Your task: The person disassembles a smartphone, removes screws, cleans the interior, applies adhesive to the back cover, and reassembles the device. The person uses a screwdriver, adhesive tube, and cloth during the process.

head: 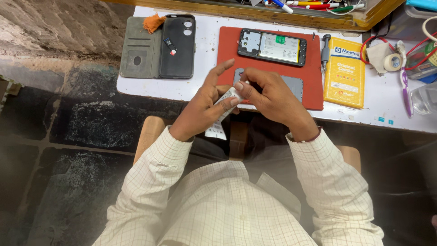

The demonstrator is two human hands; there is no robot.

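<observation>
My left hand [205, 104] holds a small white packet [227, 98] with a paper strip [215, 131] hanging below it, just in front of the table edge. My right hand [268, 93] pinches the packet's top with thumb and fingers. Behind the hands a red work mat [314, 77] carries an opened phone [273, 47] with its battery and board exposed, and a grey back panel [293, 85] partly hidden by my right hand.
A grey wallet phone case [157, 46] lies open at the left with an orange cloth [154, 23] and a small card. A screwdriver [325, 51], yellow box [344, 73], tape roll [392, 62], purple tool [406, 89] and cables sit right. Dark stone floor lies left.
</observation>
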